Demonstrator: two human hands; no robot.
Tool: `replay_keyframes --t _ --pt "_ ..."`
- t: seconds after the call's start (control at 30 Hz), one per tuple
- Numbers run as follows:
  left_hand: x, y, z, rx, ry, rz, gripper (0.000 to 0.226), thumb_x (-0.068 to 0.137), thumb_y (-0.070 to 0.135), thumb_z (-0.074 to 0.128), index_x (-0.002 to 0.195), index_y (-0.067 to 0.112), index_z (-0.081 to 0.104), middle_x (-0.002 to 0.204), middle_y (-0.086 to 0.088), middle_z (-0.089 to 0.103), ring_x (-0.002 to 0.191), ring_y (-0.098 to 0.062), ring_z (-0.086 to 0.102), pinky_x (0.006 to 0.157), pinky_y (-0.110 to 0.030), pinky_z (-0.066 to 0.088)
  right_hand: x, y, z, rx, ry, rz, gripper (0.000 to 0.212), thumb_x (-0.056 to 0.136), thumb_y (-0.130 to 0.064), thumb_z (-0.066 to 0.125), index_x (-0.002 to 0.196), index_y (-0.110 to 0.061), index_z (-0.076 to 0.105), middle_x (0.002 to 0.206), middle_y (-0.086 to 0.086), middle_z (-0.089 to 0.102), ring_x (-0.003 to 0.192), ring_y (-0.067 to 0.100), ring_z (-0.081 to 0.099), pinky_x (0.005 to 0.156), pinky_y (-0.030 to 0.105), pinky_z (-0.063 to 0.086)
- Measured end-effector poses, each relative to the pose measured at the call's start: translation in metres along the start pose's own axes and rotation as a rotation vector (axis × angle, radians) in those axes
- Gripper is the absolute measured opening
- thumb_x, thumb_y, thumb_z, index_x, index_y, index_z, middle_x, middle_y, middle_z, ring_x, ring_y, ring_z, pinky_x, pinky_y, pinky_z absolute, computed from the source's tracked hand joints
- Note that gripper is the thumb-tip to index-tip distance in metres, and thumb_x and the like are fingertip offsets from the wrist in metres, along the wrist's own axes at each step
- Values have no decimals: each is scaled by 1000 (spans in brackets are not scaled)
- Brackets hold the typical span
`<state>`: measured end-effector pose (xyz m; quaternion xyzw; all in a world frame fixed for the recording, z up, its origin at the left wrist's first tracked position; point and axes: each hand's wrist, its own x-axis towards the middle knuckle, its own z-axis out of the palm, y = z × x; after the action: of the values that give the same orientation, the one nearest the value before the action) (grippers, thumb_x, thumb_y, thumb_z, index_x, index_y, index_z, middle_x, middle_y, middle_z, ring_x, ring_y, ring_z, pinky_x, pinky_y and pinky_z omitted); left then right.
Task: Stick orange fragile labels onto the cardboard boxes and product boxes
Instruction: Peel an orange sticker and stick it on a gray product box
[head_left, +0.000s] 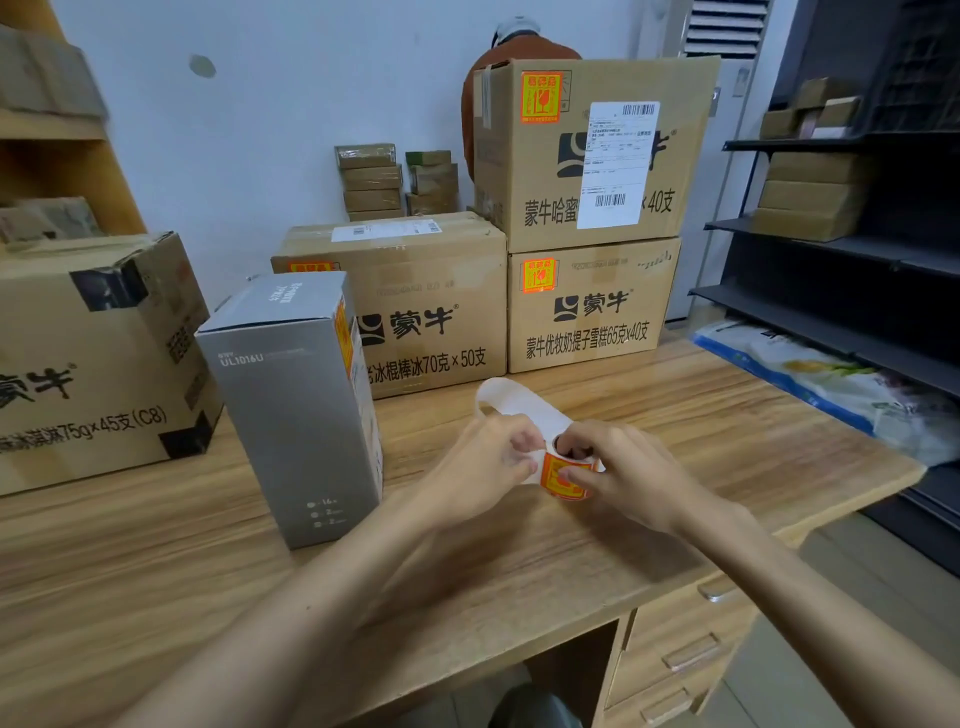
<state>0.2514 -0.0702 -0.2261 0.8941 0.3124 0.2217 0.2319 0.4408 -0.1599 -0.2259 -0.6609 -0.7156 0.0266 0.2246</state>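
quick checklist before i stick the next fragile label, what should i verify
1. Label roll gripped by right hand, left hand pinching at its edge: ok.
2. Label peeled free: cannot tell, hands cover it.
3. Grey product box labelled: ok, orange label on its right side.
4. Left cardboard box labelled: not ok, none visible on the faces shown.
5. Backing strip out of the way: ok, loops behind the hands.
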Motion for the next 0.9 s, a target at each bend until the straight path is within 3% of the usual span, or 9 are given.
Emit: replay_keyframes --t 0.07,0.17,0.27,0.37,0.5,0.67,0.77,0.9 --pt "1 1 0 -14 -7 -9 6 94 18 69 98 22 70 96 9 65 86 -2 56 74 -20 38 -1 -1 2 -4 18 0 16 88 -30 69 100 -28 59 95 -11 59 84 15 54 72 34 42" --pt "-1 1 -1 -29 -13 -7 5 96 20 68 93 19 72 87 12 61 75 5 53 65 -11 38 -3 -2 5 14 43 16 20 88 -32 70 104 -27 58 104 -11 57 90 15 56 77 36 45" --pt "-5 0 -3 -40 1 8 9 97 20 66 93 17 73 85 15 59 75 11 51 66 -6 37 -6 -3 9 28 70 18 25 89 -34 70 108 -26 56 111 -13 51 93 16 58 76 38 46" --pt "-7 0 -5 -70 -2 -9 9 98 21 66 92 19 73 86 14 59 73 12 51 64 -6 38 -9 -6 9 -17 126 -1 31 90 -37 69 105 -25 46 107 -12 39 78 15 52 63 33 37" --pt "-9 0 -6 -164 5 -73 10 97 22 67 90 19 74 82 13 59 62 4 53 46 -6 36 -16 -14 11 -90 188 -34 33 90 -37 67 90 -24 38 98 -7 35 64 17 41 55 32 30" --pt "-14 1 -3 -192 -3 -107 10 96 24 69 95 18 77 82 13 60 60 2 52 42 -7 35 -27 -23 22 -106 249 -53 22 90 -37 67 85 -20 53 90 -12 40 62 15 45 53 29 31" --pt "-18 2 -1 -208 -5 -101 10 95 22 70 96 15 78 82 9 63 56 5 52 43 -6 35 -32 -27 29 -60 258 -15 22 89 -41 67 85 -21 60 86 -14 41 62 16 53 51 34 42" --pt "-23 5 0 -228 -35 -81 11 96 21 68 98 15 78 89 6 66 55 4 52 45 -7 36 -34 -26 33 32 259 73 21 88 -46 68 84 -26 63 80 -14 43 66 9 50 59 37 46"
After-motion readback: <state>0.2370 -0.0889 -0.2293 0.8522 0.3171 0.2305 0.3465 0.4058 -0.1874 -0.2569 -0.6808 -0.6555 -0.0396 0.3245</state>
